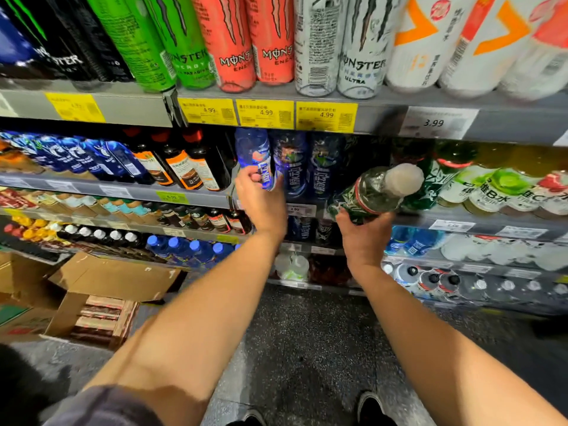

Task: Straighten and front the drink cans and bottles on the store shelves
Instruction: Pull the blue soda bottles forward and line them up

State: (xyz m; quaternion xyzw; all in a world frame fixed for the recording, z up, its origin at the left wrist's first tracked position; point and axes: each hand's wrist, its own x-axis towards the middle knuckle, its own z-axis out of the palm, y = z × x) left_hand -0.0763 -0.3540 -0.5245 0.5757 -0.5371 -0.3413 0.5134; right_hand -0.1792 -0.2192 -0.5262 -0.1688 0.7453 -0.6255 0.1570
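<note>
My left hand [261,201] grips the lower part of a blue drink bottle [255,155] that stands at the front of the second shelf, under the yellow price tags. Two more dark blue bottles [302,167] stand just to its right. My right hand [364,233] holds a green bottle with a white cap [379,192] from below, tilted out of the shelf with the cap pointing up and to the right. Behind it stand more green bottles [436,179].
Tall energy drink cans [233,47] line the top shelf. Dark bottles [184,167] fill the second shelf to the left, white-green bottles [498,192] to the right. Lower shelves hold more bottles. Open cardboard boxes [101,290] sit on the floor at left. My shoes [373,407] show below.
</note>
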